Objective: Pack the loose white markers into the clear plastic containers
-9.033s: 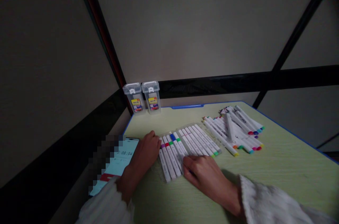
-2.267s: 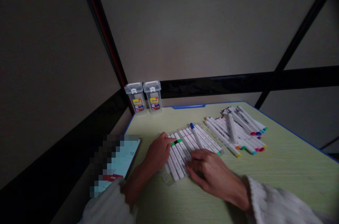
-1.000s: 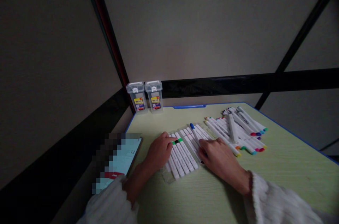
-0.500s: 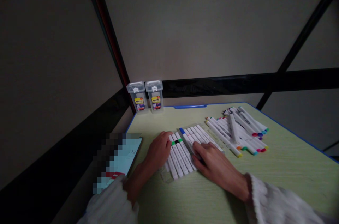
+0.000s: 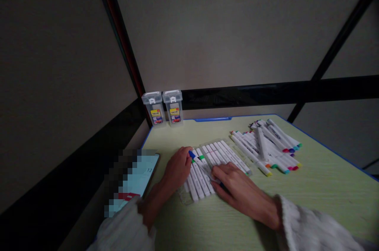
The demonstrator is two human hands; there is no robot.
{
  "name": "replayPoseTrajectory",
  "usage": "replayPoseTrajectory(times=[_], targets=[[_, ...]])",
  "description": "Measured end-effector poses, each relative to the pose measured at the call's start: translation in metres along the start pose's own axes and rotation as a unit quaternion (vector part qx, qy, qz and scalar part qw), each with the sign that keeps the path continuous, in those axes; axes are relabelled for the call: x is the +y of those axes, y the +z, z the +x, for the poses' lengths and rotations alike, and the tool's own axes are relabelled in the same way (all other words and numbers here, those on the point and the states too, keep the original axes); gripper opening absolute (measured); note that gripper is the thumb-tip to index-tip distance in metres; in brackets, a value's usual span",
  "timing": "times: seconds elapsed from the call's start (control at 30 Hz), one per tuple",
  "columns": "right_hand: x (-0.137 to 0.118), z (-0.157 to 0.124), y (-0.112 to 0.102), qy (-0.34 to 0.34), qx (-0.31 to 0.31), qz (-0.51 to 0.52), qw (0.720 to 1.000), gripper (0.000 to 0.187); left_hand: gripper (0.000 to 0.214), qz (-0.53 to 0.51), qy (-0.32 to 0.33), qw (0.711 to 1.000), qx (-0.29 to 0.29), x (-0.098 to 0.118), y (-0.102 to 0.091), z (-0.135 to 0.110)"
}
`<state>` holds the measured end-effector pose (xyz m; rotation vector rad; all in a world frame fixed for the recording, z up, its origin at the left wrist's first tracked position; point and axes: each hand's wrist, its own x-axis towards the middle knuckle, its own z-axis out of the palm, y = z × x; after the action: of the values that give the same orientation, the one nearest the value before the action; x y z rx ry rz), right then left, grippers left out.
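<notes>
Blue-capped marker [image 5: 199, 161] lies aslant across the marker row [image 5: 219, 157] on the table [image 5: 319, 180], its cap toward the left hand [image 5: 177, 168], which rests open, while the right hand [image 5: 235, 187] pinches its near end.

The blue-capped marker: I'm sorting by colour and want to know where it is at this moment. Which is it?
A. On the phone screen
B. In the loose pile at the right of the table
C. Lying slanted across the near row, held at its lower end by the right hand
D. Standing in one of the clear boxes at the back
C: the blue-capped marker lies slanted over the near row of markers, its lower end under the right hand.
</notes>
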<state>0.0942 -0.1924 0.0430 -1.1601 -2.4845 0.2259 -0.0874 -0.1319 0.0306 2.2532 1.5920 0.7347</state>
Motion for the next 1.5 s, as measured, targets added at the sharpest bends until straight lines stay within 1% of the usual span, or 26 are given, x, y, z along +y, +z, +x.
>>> replayPoseTrajectory(times=[0.2,0.33,0.47,0.57,0.67,0.77,1.0,1.2,1.33,1.5], targets=[[-0.004,0.001,0.000,-0.040,0.008,-0.003,0.999,0.012,0.025,0.021,0.009,0.999,0.037,0.005,-0.007,-0.001],[-0.007,0.000,0.000,-0.046,0.011,-0.004,0.999,0.015,0.026,0.039,0.009,0.998,0.058,0.004,-0.013,-0.001],[-0.008,-0.001,0.000,-0.043,0.001,0.000,0.999,0.015,0.030,0.053,0.038,0.996,0.054,-0.001,-0.011,0.000],[-0.009,-0.001,0.000,-0.047,0.002,0.006,0.999,0.017,0.032,0.032,0.054,0.997,0.047,-0.003,-0.008,0.001],[-0.010,-0.001,-0.001,-0.049,-0.004,0.009,0.999,0.017,0.030,0.019,0.061,0.997,0.035,-0.004,-0.005,0.001],[-0.010,-0.001,0.000,-0.049,-0.009,0.010,0.999,0.016,0.026,0.021,0.048,0.998,0.026,-0.004,-0.005,0.002],[-0.010,-0.003,0.002,-0.053,-0.015,0.012,0.998,0.016,0.018,0.016,0.019,0.999,0.031,-0.004,-0.011,0.003],[-0.012,-0.002,0.001,-0.056,-0.009,0.014,0.998,0.018,0.011,0.047,-0.011,0.998,0.031,-0.002,-0.015,0.001],[-0.012,-0.002,0.000,-0.057,-0.007,0.009,0.998,0.018,0.010,0.051,-0.015,0.998,0.026,-0.002,-0.017,0.001],[-0.013,-0.002,0.001,-0.069,-0.005,0.009,0.998,0.019,0.009,0.025,-0.008,0.999,0.033,-0.002,-0.017,0.001]])
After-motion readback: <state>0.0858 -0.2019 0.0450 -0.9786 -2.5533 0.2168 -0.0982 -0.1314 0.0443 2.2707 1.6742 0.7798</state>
